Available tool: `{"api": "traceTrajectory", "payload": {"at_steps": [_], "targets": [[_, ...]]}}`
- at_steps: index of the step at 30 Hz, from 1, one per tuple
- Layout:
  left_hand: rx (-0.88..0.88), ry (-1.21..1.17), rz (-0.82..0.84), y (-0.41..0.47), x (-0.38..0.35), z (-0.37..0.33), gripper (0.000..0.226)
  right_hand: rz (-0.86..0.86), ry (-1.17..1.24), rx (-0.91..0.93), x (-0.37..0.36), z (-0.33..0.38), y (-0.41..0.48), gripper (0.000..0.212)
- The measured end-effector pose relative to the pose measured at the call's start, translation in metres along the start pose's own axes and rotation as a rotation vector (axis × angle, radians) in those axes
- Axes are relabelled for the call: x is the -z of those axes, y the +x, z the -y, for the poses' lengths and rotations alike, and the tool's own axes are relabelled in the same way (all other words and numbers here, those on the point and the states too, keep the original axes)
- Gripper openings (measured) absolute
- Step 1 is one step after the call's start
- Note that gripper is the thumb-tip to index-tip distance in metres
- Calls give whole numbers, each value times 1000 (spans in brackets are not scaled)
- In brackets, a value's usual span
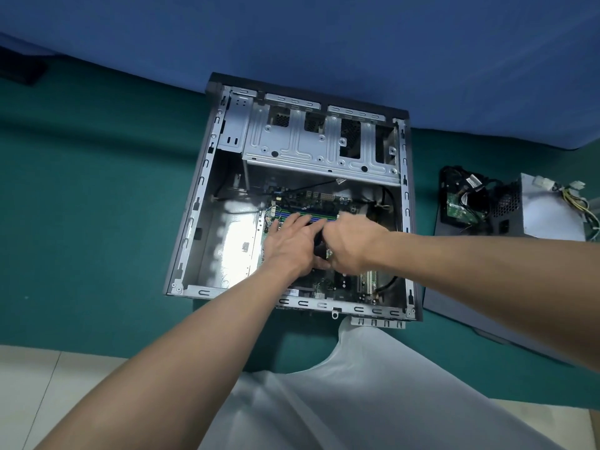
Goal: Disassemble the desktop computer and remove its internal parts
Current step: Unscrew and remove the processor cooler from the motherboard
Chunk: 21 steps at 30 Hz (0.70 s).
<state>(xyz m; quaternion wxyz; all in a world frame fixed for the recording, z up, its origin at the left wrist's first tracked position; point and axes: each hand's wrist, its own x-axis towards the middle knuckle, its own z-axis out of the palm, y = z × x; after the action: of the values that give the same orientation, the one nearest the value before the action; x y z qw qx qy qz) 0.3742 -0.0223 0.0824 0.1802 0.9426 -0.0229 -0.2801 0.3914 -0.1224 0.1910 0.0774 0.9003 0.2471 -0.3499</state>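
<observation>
The open desktop case [194, 203] lies on its side on a green mat. The green motherboard [324, 196] sits at its bottom, with memory sticks [311, 217] in blue slots. Both my hands are inside, over the middle of the board. My left hand [289, 241] lies flat with straight fingers reaching toward the memory slots and touches a black part [319, 243], apparently the processor cooler. My right hand [350, 245] is curled and slightly blurred, gripping the same black part from the right. Most of that part is hidden by my hands.
A metal drive cage [308, 147] spans the far end of the case. To the right on the mat lie a removed power supply [545, 212] with loose cables, a black unit with a green board [461, 203], and the grey side panel [454, 303]. Blue cloth [324, 37] lies behind.
</observation>
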Motion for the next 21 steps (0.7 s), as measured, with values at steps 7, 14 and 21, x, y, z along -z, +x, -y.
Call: {"api": "traceTrajectory", "payload": {"at_steps": [7, 14, 21], "targets": [[1, 8, -3, -1, 0, 0, 99, 414, 1074, -718, -8, -25, 14, 20], [-14, 12, -4, -1, 1, 0, 89, 50, -552, 217, -11, -6, 1, 20], [-21, 2, -16, 1, 0, 2, 83, -206, -37, 81, -12, -1, 3, 26]]}}
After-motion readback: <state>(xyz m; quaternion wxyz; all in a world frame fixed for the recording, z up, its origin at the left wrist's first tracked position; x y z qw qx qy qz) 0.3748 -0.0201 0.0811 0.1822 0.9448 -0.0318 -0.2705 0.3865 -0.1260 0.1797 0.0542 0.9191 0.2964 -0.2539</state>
